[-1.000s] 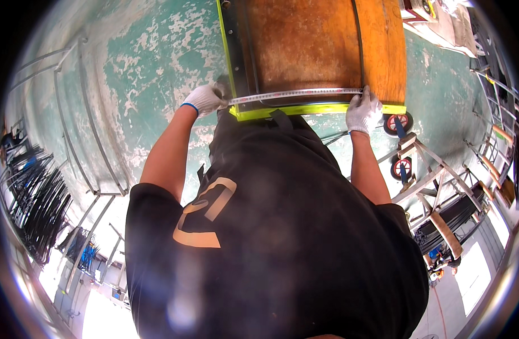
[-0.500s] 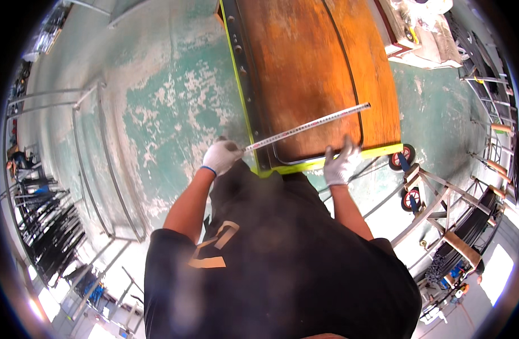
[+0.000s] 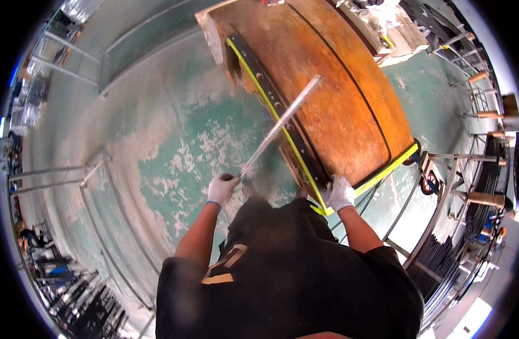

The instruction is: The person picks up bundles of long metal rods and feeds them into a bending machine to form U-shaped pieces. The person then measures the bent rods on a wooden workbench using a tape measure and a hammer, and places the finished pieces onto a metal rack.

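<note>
In my gloved left hand [image 3: 223,190] is a tape measure, mostly hidden by the fingers. Its pale blade [image 3: 282,121] slants up and away to the right, crossing the table's left edge and ending above the wood. My gloved right hand [image 3: 341,193] is at the near corner of the table, its bent fingers closed on the end of a black frame [image 3: 296,131]. That frame lies on the worn orange-brown wooden table [image 3: 350,133], with a wide side with holes at left and a thin rail at right. Yellow-green edging [image 3: 388,171] lines the table's left and near sides.
Metal pipe racks stand on the left [image 3: 90,175] and right [image 3: 440,198]. A wheel [image 3: 429,183] sits low at the right rack. Beyond the table's far right is a cloth-covered stand [image 3: 403,42]. Worn green paint covers the floor [image 3: 197,152].
The tape blade has swung steeper and away from the near edge. My right hand has come down onto the frame's corner. The view has turned, so the table appears tilted.
</note>
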Tool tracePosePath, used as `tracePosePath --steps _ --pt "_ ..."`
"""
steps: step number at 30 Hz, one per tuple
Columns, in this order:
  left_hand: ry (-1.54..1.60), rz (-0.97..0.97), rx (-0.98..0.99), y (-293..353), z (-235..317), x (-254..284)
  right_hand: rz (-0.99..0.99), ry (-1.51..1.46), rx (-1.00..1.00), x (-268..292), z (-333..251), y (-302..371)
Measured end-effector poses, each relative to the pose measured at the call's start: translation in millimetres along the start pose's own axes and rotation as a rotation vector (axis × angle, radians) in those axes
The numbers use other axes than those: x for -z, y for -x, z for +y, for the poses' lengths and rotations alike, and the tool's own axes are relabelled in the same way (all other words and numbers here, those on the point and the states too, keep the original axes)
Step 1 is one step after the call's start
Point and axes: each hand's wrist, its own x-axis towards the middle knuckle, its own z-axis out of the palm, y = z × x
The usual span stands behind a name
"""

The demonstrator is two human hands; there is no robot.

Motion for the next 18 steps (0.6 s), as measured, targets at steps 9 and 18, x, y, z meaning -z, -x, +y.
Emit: tracePosePath --steps 9,18 --pt "0.409 0.023 0.099 -70 -8 83 0.097 0.275 -0.280 8 9 -34" --pt "0.152 -0.026 0.013 -165 89 127 0.186 -0.400 -0.375 71 -182 -179"
